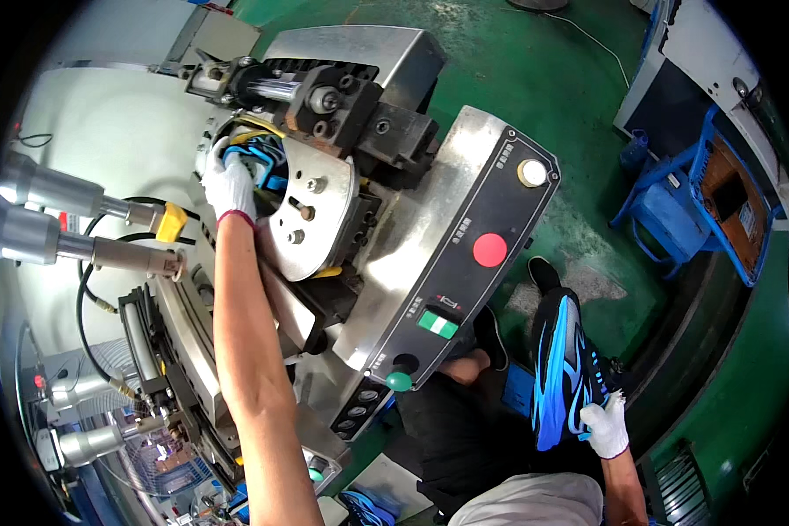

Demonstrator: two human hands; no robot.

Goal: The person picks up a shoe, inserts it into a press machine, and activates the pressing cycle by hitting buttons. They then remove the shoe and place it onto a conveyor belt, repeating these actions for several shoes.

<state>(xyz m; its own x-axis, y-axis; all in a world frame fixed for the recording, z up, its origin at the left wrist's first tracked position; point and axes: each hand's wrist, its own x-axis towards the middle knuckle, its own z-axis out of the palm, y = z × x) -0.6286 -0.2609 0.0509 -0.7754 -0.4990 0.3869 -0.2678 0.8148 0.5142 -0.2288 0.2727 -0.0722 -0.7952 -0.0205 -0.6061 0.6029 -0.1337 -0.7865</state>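
- Shoe upper (563,377), blue and black: hangs at the person's right side, above the green floor (579,105), near edge in the right hand.
- Right hand (605,427), in a white knit glove: closed, pinching the upper's near edge.
- Left hand (231,182), in a white knit glove with a dark red cuff: reaches into the machine, fingers bent at the rim of a second upper; cannot tell whether pinching or only touching.
- Second shoe upper (267,162), blue and black: sits in the machine, behind the bolted steel plate (317,188), partly hidden.
- Control panel (465,263), black, on a slanted metal housing: carries a white push button (531,173), a large red button (490,250), a green-and-white switch (437,324) and a green knob (399,381).
- Metal cylinders (35,232), with black hoses nearby: left of the left forearm.
- Further blue upper (368,508): at the lower edge, partly cut off.
- Blue stool (666,219): on the floor, well apart, at right.
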